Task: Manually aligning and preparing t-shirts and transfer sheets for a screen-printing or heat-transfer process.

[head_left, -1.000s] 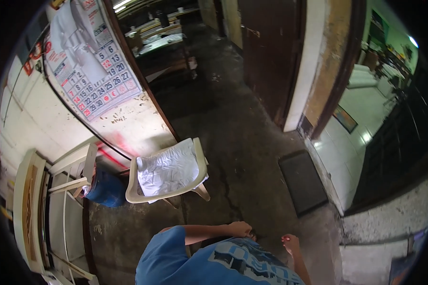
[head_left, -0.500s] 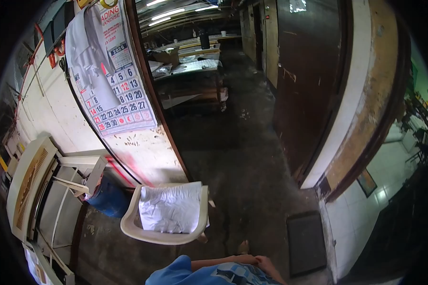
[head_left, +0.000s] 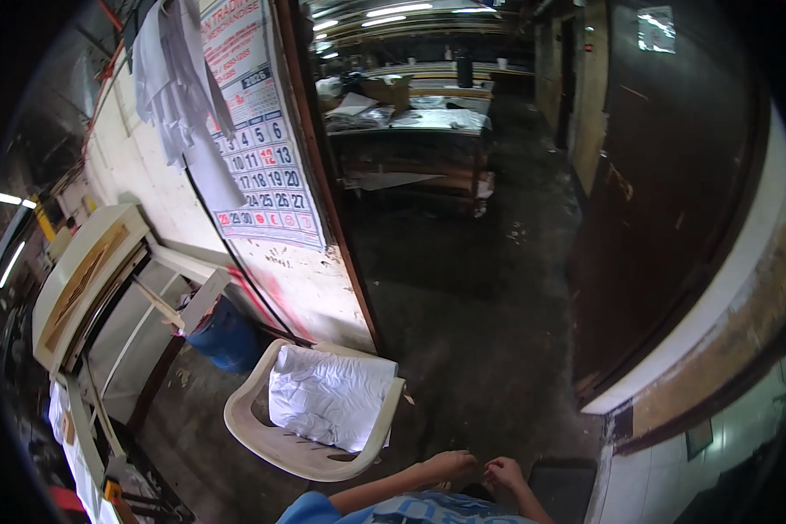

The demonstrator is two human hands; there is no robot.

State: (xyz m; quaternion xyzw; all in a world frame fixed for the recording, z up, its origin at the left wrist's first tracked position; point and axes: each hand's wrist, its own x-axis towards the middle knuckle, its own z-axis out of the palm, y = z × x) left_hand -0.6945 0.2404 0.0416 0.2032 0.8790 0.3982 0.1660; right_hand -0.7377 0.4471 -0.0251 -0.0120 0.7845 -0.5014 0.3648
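Note:
My left hand (head_left: 450,465) and my right hand (head_left: 505,473) are held in front of my body at the lower edge, a small gap between them. The left one's fingers are curled and point toward the right hand. On the right hand the fingers are bent in toward the thumb. Anything pinched in either is too small or hidden to make out. Nearest to them stands a cream plastic chair (head_left: 240,409), left of my hands, with a crumpled white cloth (head_left: 332,395) lying on its seat. Neither hand touches the chair or the cloth.
A blue bin (head_left: 227,336) and a large cream machine cover (head_left: 87,293) stand at the left. Above hangs a wall calendar (head_left: 275,166) with white cloth strips (head_left: 170,87) over it. Ahead is a long worktable (head_left: 437,119); a brown door (head_left: 672,201) and dark mat (head_left: 563,489) are right.
My hands were clasped together and are now apart, the left one raised a little. The view has swung, so the chair and calendar appear tilted and shifted to the right.

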